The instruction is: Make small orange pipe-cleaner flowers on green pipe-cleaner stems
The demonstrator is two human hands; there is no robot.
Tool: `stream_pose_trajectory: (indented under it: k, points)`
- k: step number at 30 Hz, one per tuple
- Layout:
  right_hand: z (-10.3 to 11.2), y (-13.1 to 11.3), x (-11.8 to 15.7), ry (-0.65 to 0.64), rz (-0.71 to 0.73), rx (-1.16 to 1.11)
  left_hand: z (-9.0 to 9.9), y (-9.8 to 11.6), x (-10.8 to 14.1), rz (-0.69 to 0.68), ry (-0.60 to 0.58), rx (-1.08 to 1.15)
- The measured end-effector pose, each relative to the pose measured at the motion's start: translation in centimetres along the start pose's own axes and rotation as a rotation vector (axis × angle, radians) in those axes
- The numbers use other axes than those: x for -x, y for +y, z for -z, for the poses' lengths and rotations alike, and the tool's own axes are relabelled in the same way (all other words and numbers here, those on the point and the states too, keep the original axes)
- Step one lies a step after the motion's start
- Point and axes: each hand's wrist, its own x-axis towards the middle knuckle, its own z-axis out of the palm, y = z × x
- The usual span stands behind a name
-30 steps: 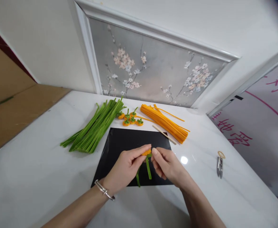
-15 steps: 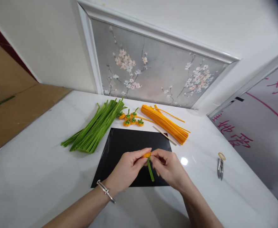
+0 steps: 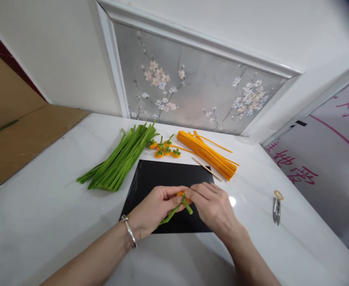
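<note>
Over a black mat (image 3: 162, 174), my left hand (image 3: 159, 204) pinches a small orange pipe-cleaner pumpkin (image 3: 180, 194) between thumb and fingers. A green pipe cleaner (image 3: 187, 205) runs across it, one end pointing toward me and another strand trailing lower left beneath my left hand. My right hand (image 3: 211, 202) is closed at the pumpkin's right side, its fingertips pressed on the piece. Those fingertips partly hide where the green and orange meet. Several finished-looking orange pumpkins with green tops (image 3: 167, 151) sit beyond the mat.
A bundle of green pipe cleaners (image 3: 120, 159) lies at the left, a bundle of orange pipe cleaners (image 3: 207, 153) at the back right. A thin wooden stick (image 3: 206, 169) rests beside the orange ones. Small metal snips (image 3: 276, 208) lie on the right of the white table (image 3: 73, 222).
My right hand has rolled over, its back now facing up. The green pipe cleaner, which hung straight down, now shows one end toward me and another to the lower left.
</note>
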Motion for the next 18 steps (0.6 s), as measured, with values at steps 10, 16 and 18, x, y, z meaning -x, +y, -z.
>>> stream_pose_trajectory:
  k: [10, 16, 18]
  points:
    - [0.4, -0.6, -0.5, 0.084, -0.379, -0.521, -0.3, 0.0, 0.0, -0.096, 0.068, -0.089]
    - [0.0, -0.8, -0.7, 0.028, -0.521, -0.675, -0.3, -0.2, 0.2, -0.178, 0.011, -0.266]
    - [-0.2, -0.7, -0.6, 0.019, -0.575, -0.732, -0.3, -0.2, 0.2, -0.19, 0.009, -0.267]
